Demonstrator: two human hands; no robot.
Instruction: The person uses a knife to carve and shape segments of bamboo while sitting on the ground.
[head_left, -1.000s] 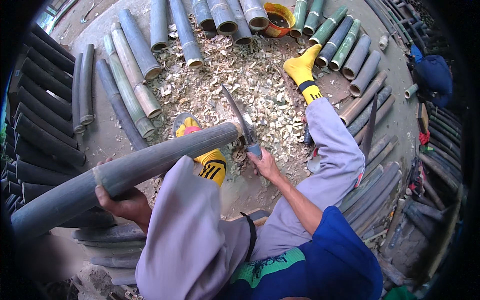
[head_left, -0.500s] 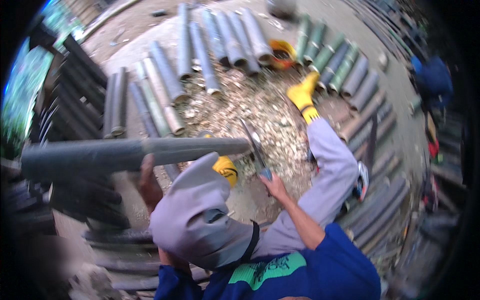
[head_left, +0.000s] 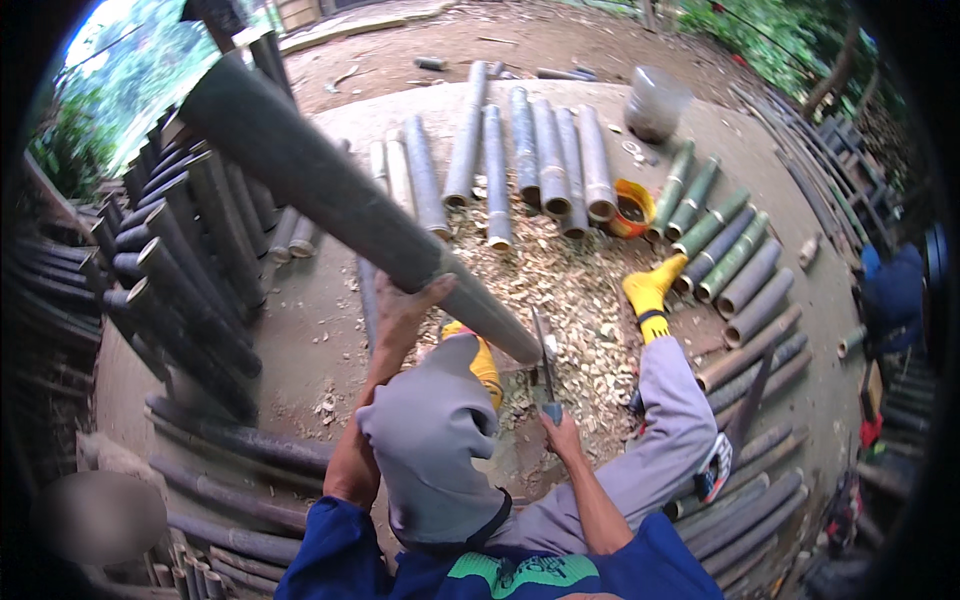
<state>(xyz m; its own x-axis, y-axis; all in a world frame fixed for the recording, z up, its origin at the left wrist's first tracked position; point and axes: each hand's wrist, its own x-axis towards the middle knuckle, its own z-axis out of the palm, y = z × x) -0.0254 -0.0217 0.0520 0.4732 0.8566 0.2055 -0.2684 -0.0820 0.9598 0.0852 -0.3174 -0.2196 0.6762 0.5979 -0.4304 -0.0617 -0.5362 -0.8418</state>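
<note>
Bamboo pole [head_left: 330, 190] is held up w/ left hand [head_left: 405, 310] gripping it underneath. Right hand [head_left: 562, 432] is clenched on the knife [head_left: 545, 365]; best keep the blade pointing away from legs & the pole's end low near the chips [head_left: 580, 300].

One long bamboo pole [head_left: 330, 190] is raised in the air, and one knife [head_left: 545, 365] stands upright by its lower end. Six cut bamboo lengths lie side by side at the far edge of the slab [head_left: 530, 150], and about six greener ones lie in a row to the right [head_left: 715, 240]. There are two yellow boots [head_left: 650, 290], one orange bowl [head_left: 632, 208], one clear plastic container [head_left: 655, 100] and one spread of wood chips [head_left: 590, 300]; the stacked dark poles on the left [head_left: 180, 260] are too many to count.
</note>
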